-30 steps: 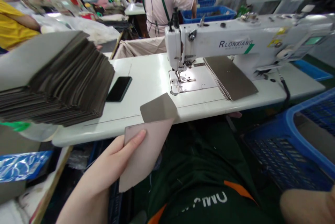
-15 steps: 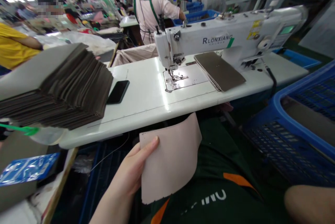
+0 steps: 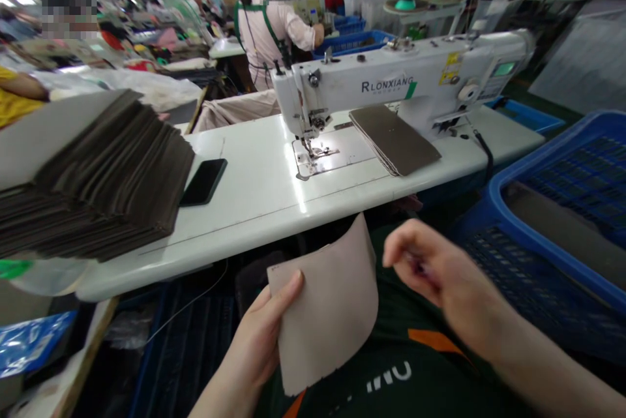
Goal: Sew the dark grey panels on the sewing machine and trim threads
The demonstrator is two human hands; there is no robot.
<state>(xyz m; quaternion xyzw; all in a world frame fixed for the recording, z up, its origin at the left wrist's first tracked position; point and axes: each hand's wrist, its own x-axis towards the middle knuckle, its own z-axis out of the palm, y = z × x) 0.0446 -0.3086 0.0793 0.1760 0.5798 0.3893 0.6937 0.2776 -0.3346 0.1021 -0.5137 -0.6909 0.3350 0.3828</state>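
My left hand (image 3: 274,317) grips the left edge of a curved beige-grey fabric piece (image 3: 332,313), its thumb on the front face. The piece stands upright above my lap, in front of the table edge. Just right of it my right hand (image 3: 430,268) is raised, fingers curled inward and a little blurred. A small dark thing seems to show inside those fingers, too unclear to name. The sewing machine (image 3: 386,79) stands on the white table (image 3: 254,177) beyond my hands. Several folded grey-brown pieces (image 3: 396,141) lie on the table under the machine's arm.
A tall stack of grey-brown pieces (image 3: 98,190) fills the table's left end, with a black phone (image 3: 204,182) beside it. To my right stands a blue basket (image 3: 508,190) holding grey material. Behind the machine a person (image 3: 259,33) in a green-strapped apron works.
My right hand has come up from the lower right edge to beside the fabric piece. The left hand keeps its hold on the piece. The view has shifted slightly.
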